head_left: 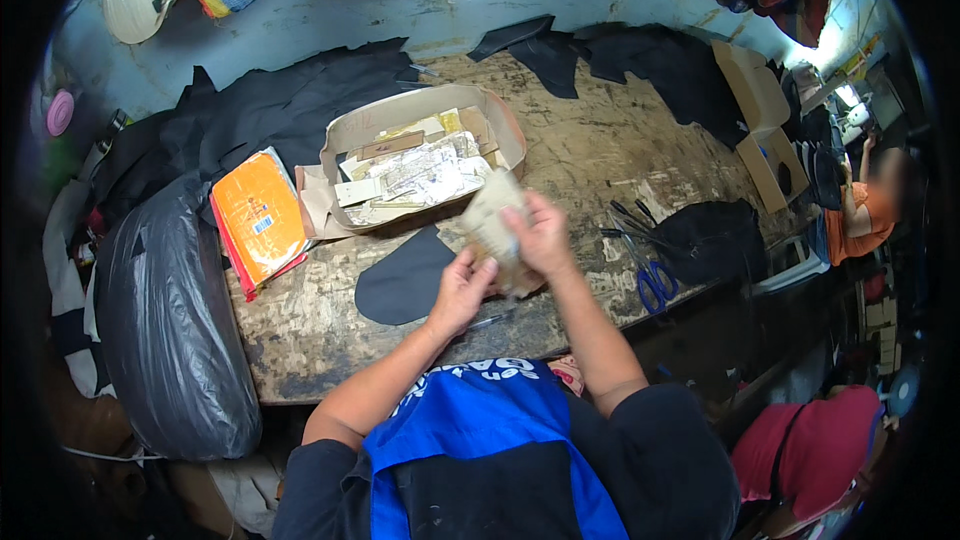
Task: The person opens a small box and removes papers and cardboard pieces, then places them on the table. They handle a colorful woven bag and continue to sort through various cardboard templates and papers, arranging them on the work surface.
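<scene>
Both of my hands are over the middle of the worktable, closed on a beige card piece that looks like a cardboard pattern and is partly blurred. My left hand pinches its lower edge, while my right hand grips its right side. Whether it is one card or a small stack, I cannot tell. Just left of my left hand, a black rounded piece of sheet material lies flat. Beyond my hands, an open tan box holds several white and yellowish card pieces. A slim pen-like item lies close to my left wrist.
Blue-handled scissors and dark tools lie right, beside black material. An orange booklet and a bulging black plastic bag are at left. Black sheets line the back; an open cardboard box stands right. Two other people are at right.
</scene>
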### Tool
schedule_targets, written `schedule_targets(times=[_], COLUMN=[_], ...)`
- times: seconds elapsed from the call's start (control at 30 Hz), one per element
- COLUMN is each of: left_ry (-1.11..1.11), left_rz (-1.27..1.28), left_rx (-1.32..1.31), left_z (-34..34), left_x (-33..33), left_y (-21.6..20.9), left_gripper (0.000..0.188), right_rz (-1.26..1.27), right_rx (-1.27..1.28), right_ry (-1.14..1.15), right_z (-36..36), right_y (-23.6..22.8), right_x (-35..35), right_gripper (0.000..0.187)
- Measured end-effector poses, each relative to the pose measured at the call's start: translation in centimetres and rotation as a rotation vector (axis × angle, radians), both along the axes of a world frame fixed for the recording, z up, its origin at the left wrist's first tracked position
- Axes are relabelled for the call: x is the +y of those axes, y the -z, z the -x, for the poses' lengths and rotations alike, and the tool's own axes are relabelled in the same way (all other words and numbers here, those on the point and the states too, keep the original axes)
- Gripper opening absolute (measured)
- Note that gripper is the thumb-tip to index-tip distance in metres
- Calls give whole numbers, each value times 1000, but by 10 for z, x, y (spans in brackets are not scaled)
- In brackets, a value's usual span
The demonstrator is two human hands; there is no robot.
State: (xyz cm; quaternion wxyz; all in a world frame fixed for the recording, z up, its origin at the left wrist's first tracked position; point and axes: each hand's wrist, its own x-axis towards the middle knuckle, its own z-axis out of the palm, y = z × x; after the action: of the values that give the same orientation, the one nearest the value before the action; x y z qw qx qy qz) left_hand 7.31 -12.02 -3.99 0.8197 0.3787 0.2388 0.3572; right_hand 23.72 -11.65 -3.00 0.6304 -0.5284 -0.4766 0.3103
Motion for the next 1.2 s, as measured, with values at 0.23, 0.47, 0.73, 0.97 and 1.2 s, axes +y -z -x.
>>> schedule_targets(times=[0.23, 0.47, 0.73, 0.97, 1.2], left_ry=[-264, -534, -539, -572, -387], left_rz=[24, 86, 96, -165, -963], left_rx=[105, 36, -291, 366, 1124], left_z=[28, 49, 40, 85, 123], left_x=[0, 11, 91, 76, 22], left_y=[1, -28, -114, -104, -31], left_gripper=[32, 28, 43, 60, 59], right_rz=[70, 278, 255, 314, 72], right_rx=[21, 404, -86, -518, -1036], right_ry=[47, 134, 321, 278, -490], right_z=[64, 7, -48, -50, 42], right_y=[6, 2, 23, -15, -34], right_x=[3, 4, 19, 13, -35], right_gripper=[31, 33, 31, 29, 38])
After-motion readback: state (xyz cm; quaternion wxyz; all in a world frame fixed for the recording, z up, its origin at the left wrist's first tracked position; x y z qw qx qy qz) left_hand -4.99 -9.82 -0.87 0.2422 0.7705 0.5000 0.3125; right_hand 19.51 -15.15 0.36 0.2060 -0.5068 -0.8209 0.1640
